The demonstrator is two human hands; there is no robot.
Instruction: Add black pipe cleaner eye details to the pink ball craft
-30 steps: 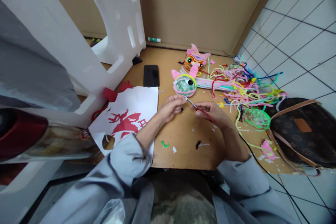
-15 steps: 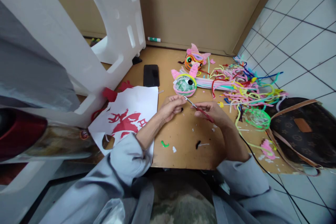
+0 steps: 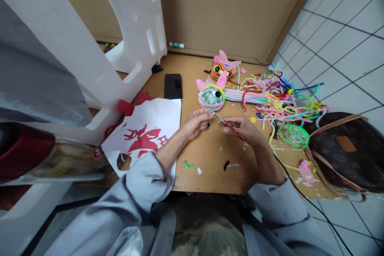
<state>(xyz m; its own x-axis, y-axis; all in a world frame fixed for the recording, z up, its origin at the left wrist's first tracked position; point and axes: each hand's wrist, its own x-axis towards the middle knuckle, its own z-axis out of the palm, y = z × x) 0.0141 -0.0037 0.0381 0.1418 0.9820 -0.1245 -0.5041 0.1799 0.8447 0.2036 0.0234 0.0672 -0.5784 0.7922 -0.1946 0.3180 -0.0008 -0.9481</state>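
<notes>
My right hand [image 3: 242, 128] is wrapped round red-handled scissors [image 3: 233, 130], whose blades point up and left. The tips reach the fingers of my left hand [image 3: 196, 122], which is closed in a pinch; whatever it pinches is too small to name. Just beyond the hands lies a green-filled clear ball [image 3: 211, 98] with a yellow and pink rim, pink ears and a black eye. Behind it sits an orange animal head [image 3: 222, 71] with pink ears. Small scraps, among them a green bit [image 3: 188, 164] and a black bit [image 3: 226, 165], lie nearer me.
Pipe cleaners [image 3: 282, 100] are heaped at the right, beside a green-rimmed clear piece [image 3: 294, 135] and a brown handbag [image 3: 348, 150]. To the left are white paper with red cutouts [image 3: 168, 116] and a black phone [image 3: 173, 86]. A marker [image 3: 176, 45] lies along the back panel.
</notes>
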